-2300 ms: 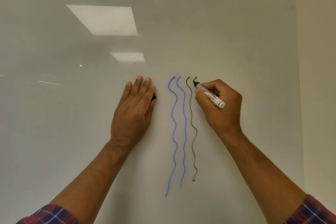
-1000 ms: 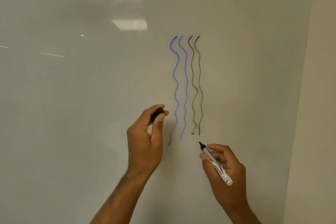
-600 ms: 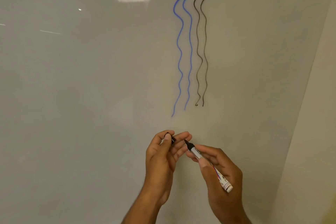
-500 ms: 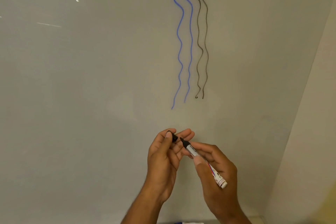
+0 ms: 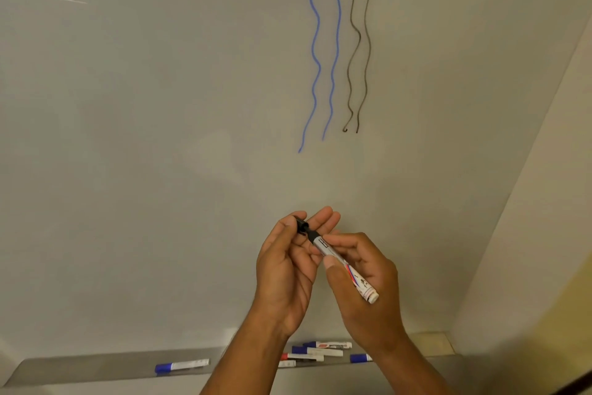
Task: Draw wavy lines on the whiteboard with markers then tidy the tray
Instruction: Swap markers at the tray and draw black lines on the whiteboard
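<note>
Two blue wavy lines (image 5: 317,42) and two black wavy lines (image 5: 358,42) run down the whiteboard (image 5: 160,138). Below them, my right hand (image 5: 362,285) grips a white black-ink marker (image 5: 342,265) by its barrel, tip pointing up-left. My left hand (image 5: 288,263) pinches the black cap (image 5: 300,224) between thumb and fingers, right at the marker's tip; whether the cap is fully seated I cannot tell. The grey tray (image 5: 96,365) runs along the board's bottom edge.
On the tray lie a blue-capped marker (image 5: 182,365) alone at the left and several markers (image 5: 317,353) with blue and red caps clustered behind my forearms. A beige wall (image 5: 528,234) borders the board at the right.
The second black line was finished, then both hands dropped below the lines and came together. The cap now meets the marker tip. My view tilted down, revealing the tray.
</note>
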### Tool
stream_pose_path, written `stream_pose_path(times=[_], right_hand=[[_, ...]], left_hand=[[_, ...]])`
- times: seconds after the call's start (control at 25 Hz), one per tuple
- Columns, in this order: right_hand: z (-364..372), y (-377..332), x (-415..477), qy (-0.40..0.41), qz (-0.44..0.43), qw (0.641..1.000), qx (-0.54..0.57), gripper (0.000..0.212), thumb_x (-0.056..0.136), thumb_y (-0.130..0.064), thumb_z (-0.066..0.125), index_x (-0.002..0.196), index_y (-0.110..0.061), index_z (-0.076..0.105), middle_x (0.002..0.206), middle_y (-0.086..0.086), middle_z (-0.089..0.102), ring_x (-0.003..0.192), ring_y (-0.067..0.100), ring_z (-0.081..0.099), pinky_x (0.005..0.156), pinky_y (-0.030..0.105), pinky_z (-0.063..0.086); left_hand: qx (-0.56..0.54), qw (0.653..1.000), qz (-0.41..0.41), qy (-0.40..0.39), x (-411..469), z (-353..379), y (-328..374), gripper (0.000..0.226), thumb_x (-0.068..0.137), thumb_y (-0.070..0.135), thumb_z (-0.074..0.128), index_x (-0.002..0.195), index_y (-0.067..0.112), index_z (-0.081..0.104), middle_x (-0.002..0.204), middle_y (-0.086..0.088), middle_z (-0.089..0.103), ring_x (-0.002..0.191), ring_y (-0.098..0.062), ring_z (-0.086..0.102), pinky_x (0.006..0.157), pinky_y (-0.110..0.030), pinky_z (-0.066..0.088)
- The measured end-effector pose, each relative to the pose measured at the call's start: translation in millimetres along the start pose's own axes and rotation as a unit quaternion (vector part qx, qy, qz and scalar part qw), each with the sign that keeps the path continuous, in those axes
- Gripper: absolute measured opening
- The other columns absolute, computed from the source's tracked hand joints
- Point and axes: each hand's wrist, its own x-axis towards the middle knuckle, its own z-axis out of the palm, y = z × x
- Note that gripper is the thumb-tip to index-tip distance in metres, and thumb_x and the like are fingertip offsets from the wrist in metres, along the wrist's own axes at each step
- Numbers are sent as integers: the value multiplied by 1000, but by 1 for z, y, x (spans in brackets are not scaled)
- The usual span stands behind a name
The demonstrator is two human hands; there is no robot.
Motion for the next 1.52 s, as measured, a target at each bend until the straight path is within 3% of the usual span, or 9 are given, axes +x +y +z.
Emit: stream_pose_path(times=[0.36,0.52,0.72,0.92,1.08,1.24,1.36,1.44,1.52], right_hand=[[8,17,-13,-41,49,998,-8,25,94,-34,65,110,-15,71,101,-4,77,95,24,75,83,35,64],[16,22,-27,-77,54,996,8,9,99,-13,61,105,-18,65,98,-11,72,94,20,73,79,23,60],[26,23,-40,-95,73,992,45,6,102,-13,55,102,-15,61,98,-12,70,95,19,72,81,21,57],[28,29,-39,-127,155,978,61,8,99,-17,62,105,-12,65,99,-6,73,94,18,72,74,19,56],[28,38,-47,-116,228,965,62,22,88,-19,78,107,-14,69,96,3,78,87,23,76,70,27,60],[31,48,-59,-103,256,961,31,9,92,-10,74,99,-16,74,84,6,77,78,23,74,65,28,61],[42,55,-64,-102,275,956,4,7,93,-14,73,98,-19,76,86,2,78,81,21,76,67,30,63],[50,62,-67,-93,293,952,-8,5,93,-16,73,97,-18,75,88,0,79,83,18,76,66,29,63],[59,69,-70,-82,319,944,-6,5,95,-16,71,98,-15,74,88,-1,80,82,16,77,64,24,61]], left_hand=[[40,999,5,30,-10,-25,-13,31,111,21,41,131,2,56,127,-29,72,124,-41,69,117,-56,44],[40,998,9,54,-19,-38,-18,31,107,22,46,127,1,57,126,-29,72,124,-40,70,116,-55,45],[27,997,25,66,-31,-49,-26,23,111,20,43,121,5,58,127,-28,72,128,-37,68,113,-49,51],[46,996,17,80,-36,-72,-23,27,113,20,42,129,5,57,130,-24,72,126,-34,70,106,-41,57],[27,993,8,111,-40,-105,-22,24,112,20,44,126,6,57,132,-26,71,127,-36,68,106,-46,57],[27,987,31,158,-41,-142,-20,22,113,20,44,125,7,57,132,-26,71,130,-36,66,108,-49,52],[106,973,53,199,-37,-164,-21,25,112,22,47,127,8,62,130,-16,74,129,-32,68,108,-47,56],[237,939,78,237,-35,-182,-25,26,109,34,56,132,30,68,136,0,72,130,-27,67,108,-49,57],[400,881,122,222,-36,-201,-28,33,102,51,62,135,53,62,153,14,57,144,-19,53,114,-48,51]])
